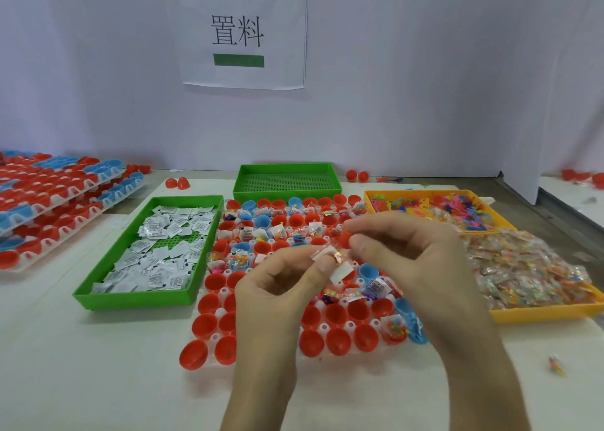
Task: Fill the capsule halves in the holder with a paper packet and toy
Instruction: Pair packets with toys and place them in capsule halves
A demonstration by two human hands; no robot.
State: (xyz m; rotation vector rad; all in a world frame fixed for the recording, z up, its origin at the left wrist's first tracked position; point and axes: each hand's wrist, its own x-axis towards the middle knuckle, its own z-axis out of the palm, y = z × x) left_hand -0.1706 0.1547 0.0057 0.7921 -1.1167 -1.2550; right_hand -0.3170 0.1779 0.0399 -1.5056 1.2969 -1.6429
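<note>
The two hands cover the middle of the holder [322,327], so I cannot see what is in the capsule halves [338,314] under them. Both forearms are cut off by the lower edge. The fingertips are blurred, and it is hard to make out which finger presses which piece. As far as I can see, the left hand [277,286] has thumb and forefinger closed on a white paper packet [341,272]. The right hand [402,257] pinches a small clear toy bag [331,251] with coloured bits inside. The two pieces touch each other in the grip, and the paper packet hangs a little below it. The holder lies on the counter [98,365] directly under the grip. Left of the grip stands a green tray [143,295] with more paper packets, and right of it a yellow tray [539,313] with more toy bags.
</note>
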